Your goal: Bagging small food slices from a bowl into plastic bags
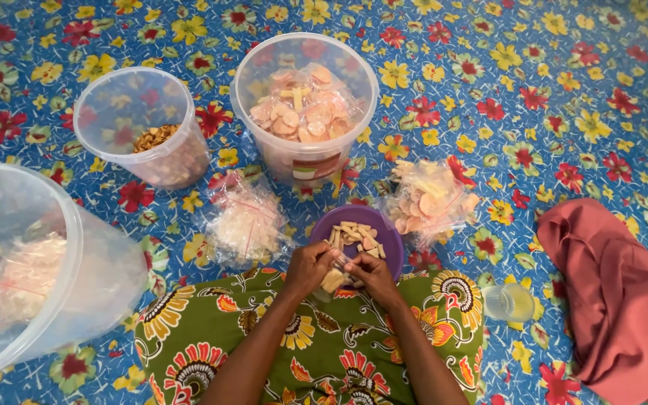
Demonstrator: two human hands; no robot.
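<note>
Two hands closed together on a pale snack piece, lower centre of the frame.
The piece (332,280) is pinched between left hand (310,266) and right hand (370,273), just below a purple bowl (391,234) of similar strips; clear tubs (305,105) and bagged crisps (429,199) are ranged above on a floral cloth (489,75).

You look down on a blue floor cloth printed with red and yellow flowers (534,82), which fills the frame from edge to edge. Soft, even light falls across it. At the lower right, a crumpled rust-red fabric (616,292) lies on it.
</note>
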